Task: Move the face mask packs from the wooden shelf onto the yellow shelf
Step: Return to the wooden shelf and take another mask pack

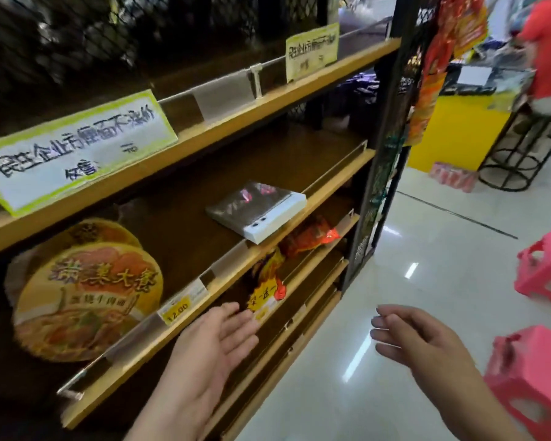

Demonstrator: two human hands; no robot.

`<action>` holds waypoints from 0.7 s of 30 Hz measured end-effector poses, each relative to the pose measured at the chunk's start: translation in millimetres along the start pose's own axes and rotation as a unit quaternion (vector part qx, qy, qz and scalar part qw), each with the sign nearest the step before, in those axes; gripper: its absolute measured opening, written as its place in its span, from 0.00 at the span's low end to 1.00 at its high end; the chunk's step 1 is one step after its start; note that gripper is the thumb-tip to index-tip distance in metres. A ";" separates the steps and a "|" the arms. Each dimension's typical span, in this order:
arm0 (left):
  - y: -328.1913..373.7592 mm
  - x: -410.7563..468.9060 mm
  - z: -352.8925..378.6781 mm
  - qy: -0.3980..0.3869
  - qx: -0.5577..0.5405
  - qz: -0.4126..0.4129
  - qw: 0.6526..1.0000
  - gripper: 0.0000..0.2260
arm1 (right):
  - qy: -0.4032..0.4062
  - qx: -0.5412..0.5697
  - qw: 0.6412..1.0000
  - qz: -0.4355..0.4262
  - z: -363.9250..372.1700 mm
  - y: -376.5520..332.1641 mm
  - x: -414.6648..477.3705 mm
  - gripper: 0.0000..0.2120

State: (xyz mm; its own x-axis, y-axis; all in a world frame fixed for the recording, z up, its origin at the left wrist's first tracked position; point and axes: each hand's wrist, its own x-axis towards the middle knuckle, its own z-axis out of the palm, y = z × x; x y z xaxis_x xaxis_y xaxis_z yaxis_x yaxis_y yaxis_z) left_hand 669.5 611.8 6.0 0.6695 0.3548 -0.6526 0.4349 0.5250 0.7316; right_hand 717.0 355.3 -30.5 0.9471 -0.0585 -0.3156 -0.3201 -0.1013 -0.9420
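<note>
Both hands are open and empty, and the left hand point(217, 342) is nearer than the right hand point(417, 342) to the face mask pack point(255, 210), which lies flat, up and ahead, on the wooden shelf point(315, 198).

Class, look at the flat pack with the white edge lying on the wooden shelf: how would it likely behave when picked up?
The flat pack looks thin and probably light. Its glossy, reflective top suggests a slippery film. The white edge seems boxy, so it may hold its shape, and lying flat it is unlikely to roll.
</note>
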 end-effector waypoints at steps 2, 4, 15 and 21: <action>21.5 21.6 12.0 0.005 0.001 0.027 1.000 0.13 | -0.022 -0.021 0.999 -0.021 17.3 -25.0 32.5 0.09; 43.5 43.3 21.7 0.012 0.007 0.064 0.998 0.11 | -0.045 -0.043 0.997 -0.051 39.0 -47.2 67.7 0.09; 106.9 121.4 45.9 0.046 0.413 0.182 0.891 0.32 | -0.202 -0.252 0.938 -0.124 111.6 -121.1 224.8 0.20; 102.4 131.6 60.5 -0.013 0.551 0.144 0.822 0.36 | -0.313 -0.398 0.826 -0.247 108.6 -108.2 264.1 0.27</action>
State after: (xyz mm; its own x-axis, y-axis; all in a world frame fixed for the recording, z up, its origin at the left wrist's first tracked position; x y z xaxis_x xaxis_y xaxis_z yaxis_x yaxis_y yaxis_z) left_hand 838.6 665.5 7.0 0.8469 0.3180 -0.4263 0.5277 -0.6018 0.5995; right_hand 1004.3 458.7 -24.4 0.7139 0.6848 -0.1463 0.4314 -0.5946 -0.6785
